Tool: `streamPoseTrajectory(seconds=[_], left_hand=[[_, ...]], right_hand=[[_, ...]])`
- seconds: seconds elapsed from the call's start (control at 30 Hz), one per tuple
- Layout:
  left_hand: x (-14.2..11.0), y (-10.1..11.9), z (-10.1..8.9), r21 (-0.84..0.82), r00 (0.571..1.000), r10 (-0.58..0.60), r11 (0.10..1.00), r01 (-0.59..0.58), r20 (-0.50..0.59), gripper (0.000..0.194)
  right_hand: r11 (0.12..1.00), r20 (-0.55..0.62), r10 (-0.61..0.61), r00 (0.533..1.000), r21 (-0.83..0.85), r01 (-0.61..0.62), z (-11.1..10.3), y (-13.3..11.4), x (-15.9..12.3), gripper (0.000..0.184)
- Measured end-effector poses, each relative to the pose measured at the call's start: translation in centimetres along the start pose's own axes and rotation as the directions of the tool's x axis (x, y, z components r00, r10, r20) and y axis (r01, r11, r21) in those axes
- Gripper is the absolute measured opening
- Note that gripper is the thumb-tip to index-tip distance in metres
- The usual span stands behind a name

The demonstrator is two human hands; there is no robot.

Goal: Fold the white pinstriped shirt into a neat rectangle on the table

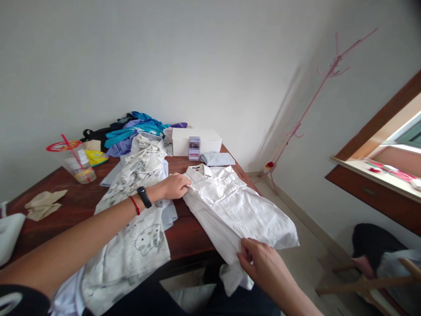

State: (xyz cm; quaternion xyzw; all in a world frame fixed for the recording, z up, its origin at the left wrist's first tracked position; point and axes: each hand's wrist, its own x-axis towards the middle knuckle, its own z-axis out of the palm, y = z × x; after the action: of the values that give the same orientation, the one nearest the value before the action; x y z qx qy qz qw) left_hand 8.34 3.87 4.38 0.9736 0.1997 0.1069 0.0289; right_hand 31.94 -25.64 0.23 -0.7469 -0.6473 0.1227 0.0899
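A white collared shirt (243, 210) lies on the dark wooden table (194, 224), its collar toward the back and its lower part hanging over the front edge. My left hand (176, 186) pinches the shirt at its left shoulder, near the collar. Lower down, my right hand (258, 259) is closed on the same side of the shirt, at the sleeve or hem edge; which one I cannot tell. Beside my left forearm lies a pale garment with a cartoon cat print (144, 237), which also hangs off the front edge.
Behind stand a white box (207, 140), a small purple packet (194, 149) and a folded light-blue cloth (219, 159). A heap of blue clothes (141, 127) is at the back left. A plastic cup with a straw (79, 164) stands left. A pink coat rack (305, 114) rises at right.
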Motion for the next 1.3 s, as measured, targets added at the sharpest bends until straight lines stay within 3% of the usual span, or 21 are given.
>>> streamPoseTrajectory(seconds=[0.17,0.27,0.3,0.47,0.57,0.67,0.83,0.93,1.07,1.17,1.3], left_hand=[[1.4,-0.7,0.4,-0.041,1.0,0.002,0.999,-0.001,0.015,0.02],[2.4,-1.4,1.0,-0.088,1.0,-0.002,0.996,0.005,0.028,0.018],[2.7,-1.6,1.2,-0.108,1.0,-0.009,0.994,0.012,0.029,0.019],[2.9,-3.7,1.4,-0.241,0.996,-0.077,0.967,0.085,0.043,0.024],[2.0,-5.7,1.5,-0.353,0.988,-0.129,0.924,0.15,0.082,0.037],[1.0,-7.4,2.0,-0.453,0.981,-0.168,0.87,0.194,0.098,0.047],[1.2,-8.8,3.1,-0.554,0.963,-0.269,0.802,0.224,-0.001,0.055],[2.4,-9.0,3.6,-0.576,0.949,-0.306,0.791,0.208,-0.078,0.056],[4.5,-8.8,4.3,-0.56,0.936,-0.33,0.801,0.21,-0.121,0.054],[5.8,-8.7,5.2,-0.534,0.937,-0.34,0.809,0.246,-0.084,0.05],[7.0,-8.9,6.3,-0.497,0.922,-0.388,0.797,0.342,0.011,0.047]], right_hand=[[0.996,-0.054,0.077,0.996,0.059,-0.073,1.7,3.8,-0.9,0.016],[0.961,-0.1,0.112,0.989,0.265,-0.082,2.3,5.6,-1.1,0.008],[0.932,-0.112,0.119,0.986,0.355,-0.072,2.4,6.2,-1.2,0.003],[0.719,-0.109,0.251,0.962,0.686,-0.11,3.2,8.5,-1.1,0.032],[0.65,-0.051,0.321,0.946,0.738,-0.18,4.0,9.3,-0.9,0.044],[0.65,-0.105,0.347,0.932,0.743,-0.159,4.5,9.6,-0.8,0.052],[0.661,-0.178,0.399,0.899,0.736,-0.148,3.4,9.9,-0.6,0.057],[0.657,-0.094,0.365,0.926,0.731,-0.185,1.8,10.5,-0.5,0.06],[0.707,0.083,0.188,0.979,0.68,-0.193,-0.3,11.5,-0.6,0.053],[0.714,0.179,0.124,0.976,0.667,-0.213,-0.7,12.1,-0.8,0.06],[0.64,0.243,0.17,0.955,0.71,-0.294,0.1,13.2,-0.5,0.064]])
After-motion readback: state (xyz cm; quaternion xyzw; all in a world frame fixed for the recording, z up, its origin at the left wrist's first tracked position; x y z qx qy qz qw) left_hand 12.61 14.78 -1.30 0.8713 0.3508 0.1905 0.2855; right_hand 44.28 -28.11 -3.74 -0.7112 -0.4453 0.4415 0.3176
